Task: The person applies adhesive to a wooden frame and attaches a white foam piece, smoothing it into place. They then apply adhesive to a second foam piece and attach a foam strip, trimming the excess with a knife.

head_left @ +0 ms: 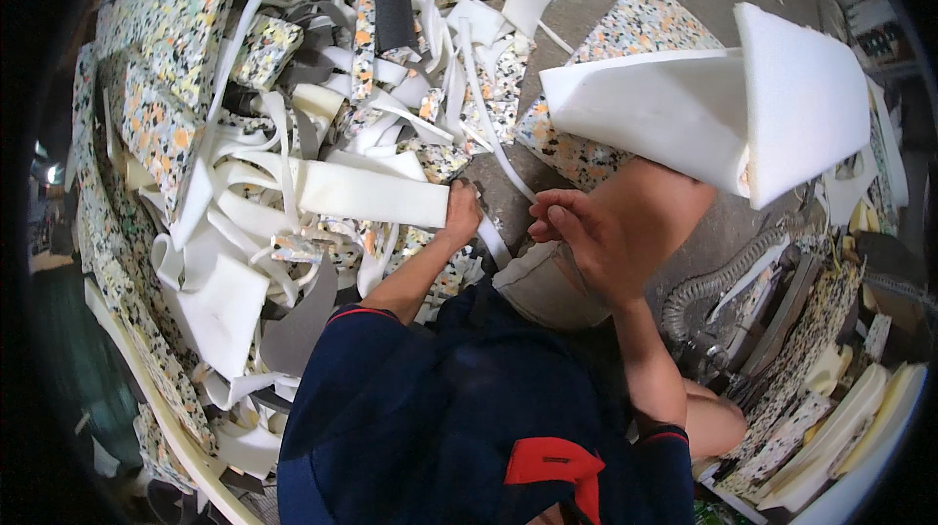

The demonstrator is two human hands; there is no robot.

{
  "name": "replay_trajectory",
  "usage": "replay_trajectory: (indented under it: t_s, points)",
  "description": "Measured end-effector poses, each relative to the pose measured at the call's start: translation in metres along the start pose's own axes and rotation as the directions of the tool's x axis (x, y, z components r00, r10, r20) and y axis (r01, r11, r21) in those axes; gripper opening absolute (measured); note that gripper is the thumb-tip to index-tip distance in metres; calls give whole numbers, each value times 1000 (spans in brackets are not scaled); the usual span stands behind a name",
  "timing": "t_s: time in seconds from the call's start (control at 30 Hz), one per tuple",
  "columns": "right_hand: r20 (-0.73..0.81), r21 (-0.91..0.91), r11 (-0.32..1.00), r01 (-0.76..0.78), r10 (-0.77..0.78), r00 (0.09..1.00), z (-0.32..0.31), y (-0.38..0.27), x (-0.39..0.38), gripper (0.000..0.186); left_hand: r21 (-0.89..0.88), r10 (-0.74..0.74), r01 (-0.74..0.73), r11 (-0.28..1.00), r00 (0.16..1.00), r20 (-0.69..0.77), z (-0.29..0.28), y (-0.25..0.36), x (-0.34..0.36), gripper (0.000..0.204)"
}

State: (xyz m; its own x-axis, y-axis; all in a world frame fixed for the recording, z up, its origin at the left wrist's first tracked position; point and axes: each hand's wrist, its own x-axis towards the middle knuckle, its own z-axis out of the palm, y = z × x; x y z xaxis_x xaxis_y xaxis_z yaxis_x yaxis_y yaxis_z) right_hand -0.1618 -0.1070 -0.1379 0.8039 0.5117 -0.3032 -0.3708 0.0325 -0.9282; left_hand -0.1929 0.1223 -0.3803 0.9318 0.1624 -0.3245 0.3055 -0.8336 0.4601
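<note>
My left hand (462,216) is closed around the right end of a flat, wide white foam strip (371,195), which lies over the heap of foam scraps. To its right my right hand (591,237) is raised in front of my bent knee, with its fingers curled together. The near end of a long, thin white foam strip (486,115) meets these fingertips, and they appear to pinch it. Another narrow white piece (494,239) shows between my hands; its lower end is hidden by my clothing.
A pile of foam offcuts (283,134) fills the left, with speckled foam slabs (166,85) leaning behind it. Ahead to the right, a large bent white foam sheet (664,105) stands over a speckled sheet (645,22). A ribbed grey hose (723,276) lies at right beside stacked foam.
</note>
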Motion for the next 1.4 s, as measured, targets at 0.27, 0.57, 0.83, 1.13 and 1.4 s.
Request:
replay_trajectory:
  t_s: [0.27, 0.57, 0.83, 1.13, 1.4]
  points:
    - [-27, -684, 621, 383, -545, 838, 8, 13, 16, 49, -878, -5, -135, 459, 988, -155, -226, 72, -34, 19]
    - [94, -96, 995, 13, -4, 996, 12, -13, 3, 56, -923, -44, -238, 303, 964, -263, -286, 85, -35, 29]
    - [-44, 219, 971, 93, -86, 995, -4, -16, -20, 47, -925, -71, -305, 227, 942, -328, -278, 82, -33, 37]
    - [-211, 239, 960, 147, -97, 973, 14, -44, -38, 16, -982, 305, 121, -143, 950, 72, -233, 148, -77, 42]
    - [-358, 204, 957, 206, -122, 926, 8, -84, -73, 17, -962, 429, -157, 221, 902, -48, -263, 230, -74, 23]
